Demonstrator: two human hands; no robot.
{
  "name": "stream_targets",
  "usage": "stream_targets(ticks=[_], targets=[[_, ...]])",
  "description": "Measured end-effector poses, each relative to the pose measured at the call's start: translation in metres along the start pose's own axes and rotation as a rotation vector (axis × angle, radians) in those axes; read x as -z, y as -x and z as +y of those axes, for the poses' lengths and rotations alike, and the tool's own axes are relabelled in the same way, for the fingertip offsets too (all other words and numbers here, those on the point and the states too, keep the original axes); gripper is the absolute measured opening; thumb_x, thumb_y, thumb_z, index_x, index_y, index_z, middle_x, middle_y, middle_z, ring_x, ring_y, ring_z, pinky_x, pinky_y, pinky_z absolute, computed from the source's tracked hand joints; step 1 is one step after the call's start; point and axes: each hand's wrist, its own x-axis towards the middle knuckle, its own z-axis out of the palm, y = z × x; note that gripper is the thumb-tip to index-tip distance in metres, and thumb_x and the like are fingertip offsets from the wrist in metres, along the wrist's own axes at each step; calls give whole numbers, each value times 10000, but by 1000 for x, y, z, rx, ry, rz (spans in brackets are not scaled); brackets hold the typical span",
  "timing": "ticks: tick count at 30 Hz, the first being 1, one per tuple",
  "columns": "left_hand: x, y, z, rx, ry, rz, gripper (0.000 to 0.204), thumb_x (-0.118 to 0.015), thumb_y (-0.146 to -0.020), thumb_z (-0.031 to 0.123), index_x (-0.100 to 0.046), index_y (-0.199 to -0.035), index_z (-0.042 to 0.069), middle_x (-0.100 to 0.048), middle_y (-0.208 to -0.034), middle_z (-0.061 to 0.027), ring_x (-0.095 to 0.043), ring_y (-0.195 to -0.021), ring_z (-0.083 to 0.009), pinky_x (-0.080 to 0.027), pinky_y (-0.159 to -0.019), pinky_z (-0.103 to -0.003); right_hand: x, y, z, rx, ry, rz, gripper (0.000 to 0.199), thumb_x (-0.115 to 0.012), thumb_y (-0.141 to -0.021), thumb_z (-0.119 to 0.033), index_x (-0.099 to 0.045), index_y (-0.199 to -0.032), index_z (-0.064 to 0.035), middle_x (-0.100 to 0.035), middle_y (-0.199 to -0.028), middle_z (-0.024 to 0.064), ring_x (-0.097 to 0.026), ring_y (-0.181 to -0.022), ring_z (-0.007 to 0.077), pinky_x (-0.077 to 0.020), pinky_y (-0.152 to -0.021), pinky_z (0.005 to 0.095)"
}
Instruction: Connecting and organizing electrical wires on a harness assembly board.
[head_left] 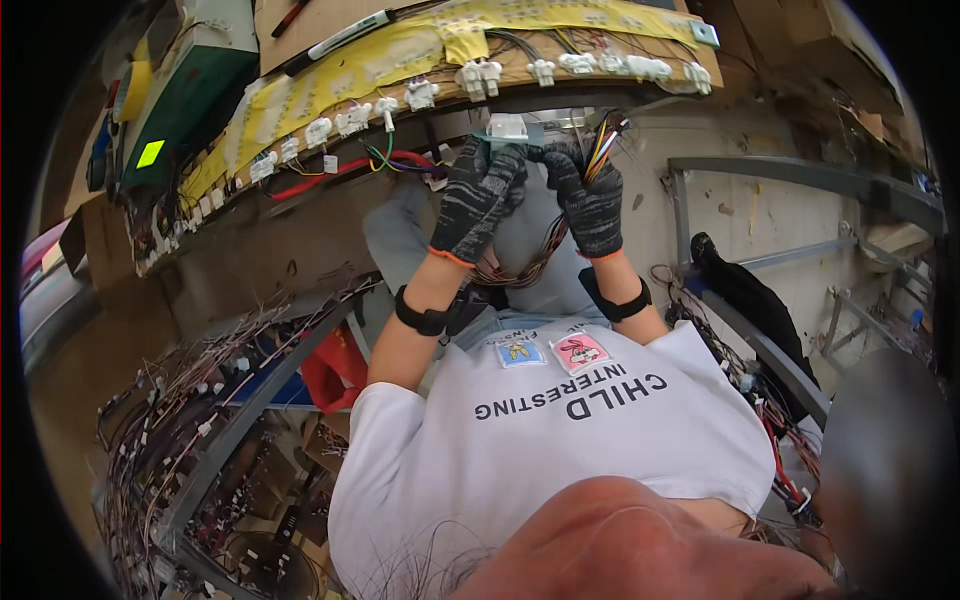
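left hand [478, 195] at white connector [507, 127] | right hand [590, 208] around multicoloured wires [601, 150] | yellow-taped board [375, 68] beyond

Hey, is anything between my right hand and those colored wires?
Only the dark grey glove; nothing else visible stands between your right hand and the colored wires at its fingers.

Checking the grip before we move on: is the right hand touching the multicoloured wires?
Touching. The head view shows the multicoloured wires emerging directly from the gloved right hand, with no gap between.
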Motion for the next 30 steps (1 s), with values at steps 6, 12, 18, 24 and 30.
stream_targets(ticks=[6,12,18,24,30], targets=[[3,-9,-2,-146,-6,140,179,-499,-947,171,-566,-994,11,-590,-790,-42,-546,-659,-112,-442,-564,-255,-9,-30,15,35,70,10,132,-642,-848,-85,-673,-942,2,-658,-763,26,-564,-640,73,-451,-580,223],[4,-11,-11,-304,-94,139,183,-523,-940,214,-520,-966,33,-567,-735,-32,-516,-584,-98,-414,-498,-226,-11,-27,6,49,74,26,112,-628,-862,-97,-667,-917,-7,-639,-701,20,-548,-585,75,-432,-537,230],[-15,-19,-12,-126,601,255,176,-586,-905,230,-502,-896,76,-519,-621,-16,-488,-451,-86,-325,-338,-208,-15,-26,-12,-251,-151,34,203,-553,-930,-219,-619,-908,-28,-605,-699,-4,-513,-591,54,-383,-509,221],[-26,-29,-32,-314,243,272,112,-529,-898,174,-531,-946,73,-547,-785,-62,-577,-758,-193,-476,-634,-371,-5,-35,19,-270,-666,282,282,-496,-945,-305,-586,-1016,-47,-622,-907,72,-592,-785,163,-485,-719,278],[-10,56,-44,-233,-885,-198,254,-486,-824,153,-553,-1034,27,-558,-956,-132,-531,-947,-270,-396,-920,-381,60,-8,-6,-177,-1191,-9,325,-515,-917,-224,-508,-1156,-3,-610,-913,90,-582,-834,229,-440,-885,386]])
